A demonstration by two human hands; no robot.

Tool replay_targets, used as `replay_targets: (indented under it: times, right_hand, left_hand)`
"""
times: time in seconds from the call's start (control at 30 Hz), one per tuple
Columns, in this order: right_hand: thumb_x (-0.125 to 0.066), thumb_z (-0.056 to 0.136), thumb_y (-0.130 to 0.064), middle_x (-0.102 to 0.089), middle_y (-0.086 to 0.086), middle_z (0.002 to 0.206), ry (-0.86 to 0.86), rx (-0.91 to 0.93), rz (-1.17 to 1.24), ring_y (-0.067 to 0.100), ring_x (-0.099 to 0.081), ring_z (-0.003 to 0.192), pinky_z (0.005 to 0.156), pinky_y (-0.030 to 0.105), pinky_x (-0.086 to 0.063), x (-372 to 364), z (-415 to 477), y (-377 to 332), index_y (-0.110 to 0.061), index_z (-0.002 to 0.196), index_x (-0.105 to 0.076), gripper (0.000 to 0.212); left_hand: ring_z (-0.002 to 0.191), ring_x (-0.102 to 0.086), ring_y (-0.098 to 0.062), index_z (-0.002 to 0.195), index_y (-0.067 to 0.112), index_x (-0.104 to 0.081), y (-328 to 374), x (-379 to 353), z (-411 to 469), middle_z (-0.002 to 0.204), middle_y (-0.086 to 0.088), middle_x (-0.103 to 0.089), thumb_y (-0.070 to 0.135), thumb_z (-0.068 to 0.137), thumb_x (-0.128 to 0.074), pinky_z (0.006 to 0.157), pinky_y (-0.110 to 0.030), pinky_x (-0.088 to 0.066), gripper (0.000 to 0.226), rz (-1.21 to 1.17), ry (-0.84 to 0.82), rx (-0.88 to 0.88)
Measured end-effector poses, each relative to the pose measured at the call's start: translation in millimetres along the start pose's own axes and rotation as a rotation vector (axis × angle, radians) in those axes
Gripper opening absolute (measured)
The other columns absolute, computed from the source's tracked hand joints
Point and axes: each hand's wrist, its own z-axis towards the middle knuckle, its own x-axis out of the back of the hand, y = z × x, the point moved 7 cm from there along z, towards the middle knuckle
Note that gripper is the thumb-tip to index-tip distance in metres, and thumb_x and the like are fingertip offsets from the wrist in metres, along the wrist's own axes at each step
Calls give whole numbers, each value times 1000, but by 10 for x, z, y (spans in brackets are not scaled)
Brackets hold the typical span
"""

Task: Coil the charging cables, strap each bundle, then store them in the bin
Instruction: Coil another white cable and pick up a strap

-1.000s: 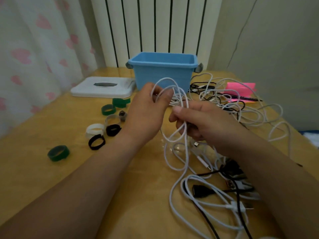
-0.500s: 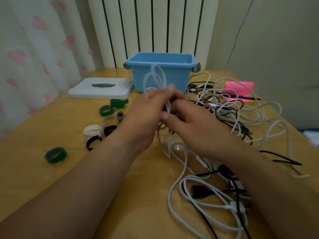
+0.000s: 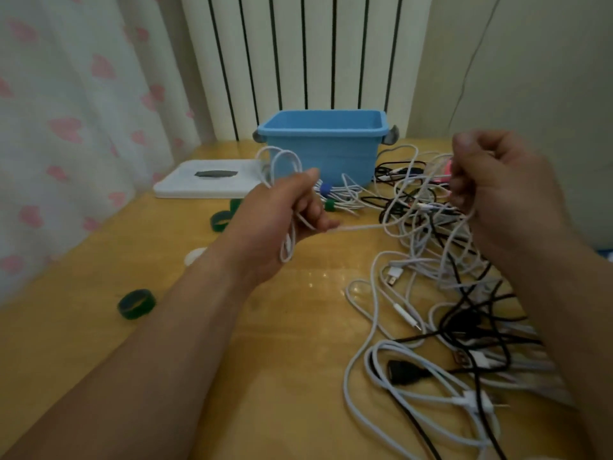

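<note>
You are working at a wooden table (image 3: 99, 360) with the blue bin (image 3: 321, 151) standing open at its far edge, its inside hidden from this angle. The loose pile of white and black cables (image 3: 447, 277) is sprawling to the right of the bin and toward you from it. A white lid (image 3: 205, 184) is lying flat just left of the bin.

Your left hand (image 3: 278, 220) is hovering in front of the bin, fingers curled round a few loops of the white cable (image 3: 282, 167). The loops are sticking up toward the bin's left corner and hanging below your palm. Your right hand (image 3: 497, 180) is raised to the right of the bin, fingers closed on white strands (image 3: 470, 218) lifted off the pile; I cannot tell whether they belong to the same cable.

A free run (image 3: 358, 228) is stretching from your left hand into the pile, its long axis lying parallel to the bin's front wall. I judge the next wrap is depending on your right hand, the nearer one to that slack, feeding it leftward.

Two strapped bundles (image 3: 345, 199) are lying just in front of the bin. Green strap rings (image 3: 136, 304) are sitting left of the bin, nearer you. No brand or writing is readable anywhere.
</note>
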Motion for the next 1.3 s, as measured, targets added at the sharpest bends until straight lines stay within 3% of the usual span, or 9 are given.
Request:
replay_targets:
  times: [0.2,0.3,0.5,0.6,0.7,0.97,1.13,1.2,1.3]
  right_hand:
    - [-61,104,-10,-71,2,80,-323,-117,63,12,-61,63,55,24,-46,-478,-236,121,-15,100,-66,8]
    - [-59,104,-6,-74,6,88,-329,-142,204,16,-65,71,61,29,-50,-545,-268,139,-12,107,-65,10]
    - [-55,104,-9,-71,2,83,-332,-227,432,6,-52,57,44,16,-39,-491,-207,63,-15,108,-60,9]
    - [-52,106,-10,-70,1,85,-325,-261,521,3,-51,57,44,14,-38,-455,-157,76,-17,109,-59,11]
    - [-51,107,-9,-69,1,84,-293,-289,559,2,-51,56,42,13,-37,-399,-118,123,-18,111,-59,13]
    - [-44,111,-19,-74,7,82,-234,-170,164,13,-42,46,38,18,-25,-431,-223,79,-10,116,-63,21]
    - [-41,110,-11,-81,10,101,-354,-137,79,21,-55,52,43,26,-35,-745,-482,52,-14,130,-53,24]
    - [-42,112,-12,-81,8,106,-385,-108,48,23,-62,58,48,29,-40,-769,-503,70,-15,134,-47,23]
    - [-43,112,-13,-81,4,106,-335,-86,-23,25,-66,64,53,32,-44,-687,-440,122,-15,142,-42,29]
  left_hand:
    - [65,-53,-3,105,16,-71,-5,-396,-164,76,12,-64,48,110,-51,57,-22,-45,38,482,-150,-114]
    - [67,-57,2,115,7,-65,7,-663,-275,92,-9,-70,31,109,-58,57,-12,-45,26,488,-336,-181]
    - [104,-75,-14,104,8,-73,-27,-553,-226,96,-2,-80,26,110,-61,100,-36,-57,22,625,-286,-236]
    - [72,-68,-28,97,9,-61,10,-525,-219,70,-10,-63,21,112,-56,79,-46,-61,20,503,-263,-254]
    - [52,-36,-19,95,8,-54,-67,-519,-231,66,-9,-38,27,113,-55,48,-31,-37,26,411,-322,-92]
    - [48,-26,-12,74,24,-46,-163,-286,-126,64,1,-26,47,110,-55,41,-25,-26,43,-140,-48,82]
    - [72,-61,-23,101,13,-72,-280,-346,-76,76,-5,-53,59,107,-55,69,-36,-59,49,-143,-44,96]
    - [81,-66,-24,128,5,-73,-281,-351,-69,87,-11,-60,52,112,-45,81,-40,-59,57,-138,-41,89]
    - [88,-72,-25,128,-2,-65,-218,-295,-85,98,-15,-68,38,116,-43,88,-45,-62,47,-154,22,61]
